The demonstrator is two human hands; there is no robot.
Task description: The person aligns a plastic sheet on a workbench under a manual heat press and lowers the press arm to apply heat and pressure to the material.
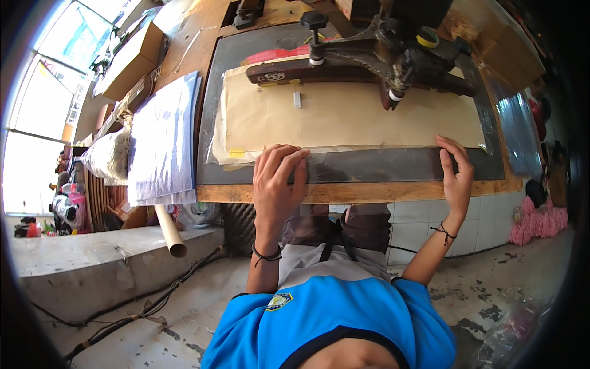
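Shows left hand [276,178] half-curled, apparently empty, at near edge of tan paper sheet [362,120] flat on dark board [375,167], likely light, bendy, easily creased, best held by near corners, then right hand [456,175] loosely open, contact unclear.

Hands, two: left hand [278,175], right hand [456,175]. Bracelets [265,256] also two — one per wrist. Tan sheets [362,117]: more than one, edges overlapping, exact number hidden. White block [297,99]: one. Machine [362,48]: one, with two white collars [316,61] in view. Table [369,193]: one. Tube [174,242]: one. Pink bundle [538,222]: one. Shirt [341,317]: one, bearing one badge [279,302]. Cables [166,299] on the floor [203,326] — several, tangled, tally uncertain.
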